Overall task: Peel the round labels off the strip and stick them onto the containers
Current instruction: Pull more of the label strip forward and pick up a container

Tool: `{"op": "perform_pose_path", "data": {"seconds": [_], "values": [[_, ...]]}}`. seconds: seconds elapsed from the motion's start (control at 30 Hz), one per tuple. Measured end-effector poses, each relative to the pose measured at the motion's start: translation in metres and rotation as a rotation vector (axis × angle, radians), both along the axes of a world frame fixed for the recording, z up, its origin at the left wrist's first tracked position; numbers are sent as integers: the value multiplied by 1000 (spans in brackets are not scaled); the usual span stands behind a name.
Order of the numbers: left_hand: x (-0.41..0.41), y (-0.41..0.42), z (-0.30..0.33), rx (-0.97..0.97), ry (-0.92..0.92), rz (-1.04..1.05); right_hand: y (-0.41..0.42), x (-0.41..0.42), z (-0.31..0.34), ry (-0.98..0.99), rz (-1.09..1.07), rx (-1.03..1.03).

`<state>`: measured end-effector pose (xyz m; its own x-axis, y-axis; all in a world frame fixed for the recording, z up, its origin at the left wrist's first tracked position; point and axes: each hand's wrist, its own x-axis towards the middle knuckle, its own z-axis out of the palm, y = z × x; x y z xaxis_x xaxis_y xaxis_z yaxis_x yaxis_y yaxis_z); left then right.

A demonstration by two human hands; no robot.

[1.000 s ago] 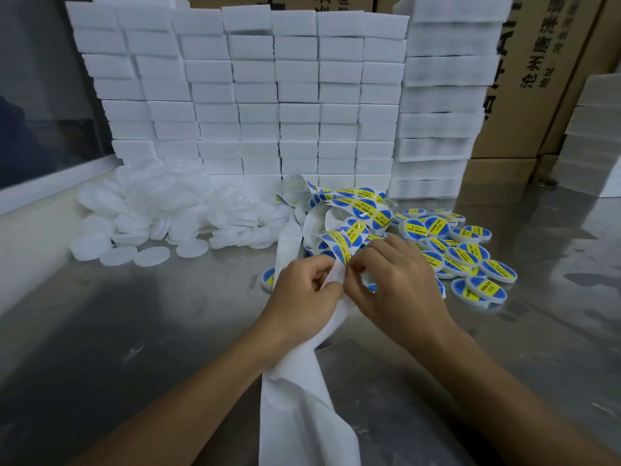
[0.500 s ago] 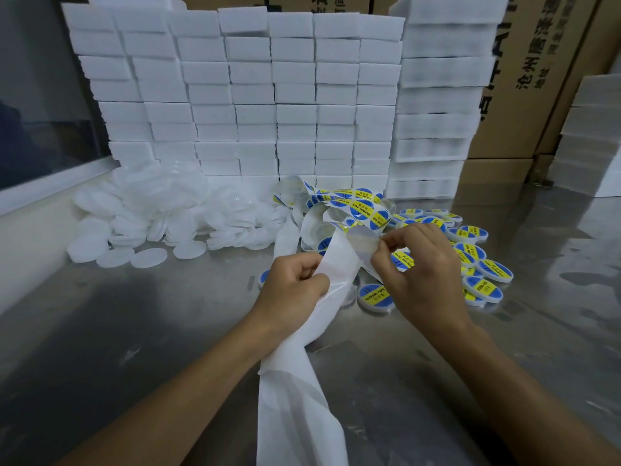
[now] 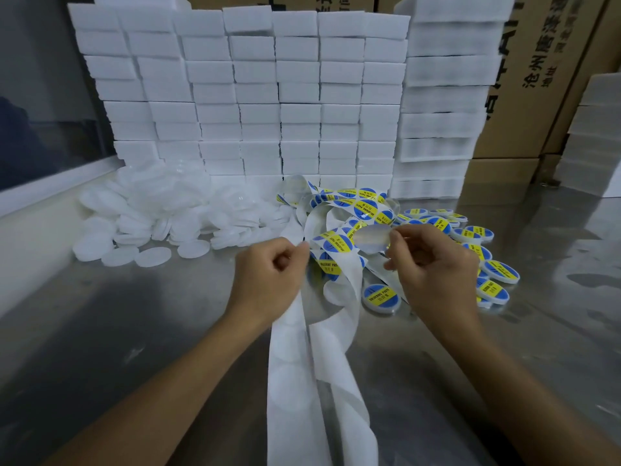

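— Labels first: where's the one being peeled?
— Head view: a round label (image 3: 372, 237), pale back showing, is pinched in the right hand (image 3: 433, 274), just off the strip (image 3: 336, 260).
— And the left hand (image 3: 265, 280)?
— Curled tight on the strip's edge; bare backing trails down the metal table (image 3: 100, 331).
— Containers?
— Unlabelled white ones (image 3: 161, 216) heaped left, labelled containers (image 3: 484, 264) right; I think one sits beneath the hands.

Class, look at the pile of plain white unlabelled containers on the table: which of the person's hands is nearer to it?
Left. The left hand grips the strip just right of the pile of white containers. The right hand, pinching a peeled label, is farther right, by the labelled containers.
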<state>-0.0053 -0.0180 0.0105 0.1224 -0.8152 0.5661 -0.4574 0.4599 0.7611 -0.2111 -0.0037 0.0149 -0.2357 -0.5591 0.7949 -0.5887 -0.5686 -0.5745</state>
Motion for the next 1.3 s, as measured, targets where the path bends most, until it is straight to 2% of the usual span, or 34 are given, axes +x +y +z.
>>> {"op": "perform_pose_path", "data": {"seconds": [0.1,0.3,0.5,0.6,0.7,0.8,1.0,1.3], "values": [[27,-18,-6,-17,-74,179,3,5,4,-75,84,17],[95,-51,-29,175,-320,501,6,9,8,-73,150,-6],[110,-70,-33,555,-699,572,8,15,8,-48,175,-35],[106,-74,-30,613,-777,600,7,14,8,-52,189,-39],[106,-70,-29,525,-763,645,8,15,8,-85,197,-41],[106,-65,-27,424,-617,615,8,17,8,-120,202,-25],[103,-54,-24,384,-474,593,10,18,10,-144,169,10],[96,-42,-23,319,-582,501,6,14,7,-122,152,54]]}}
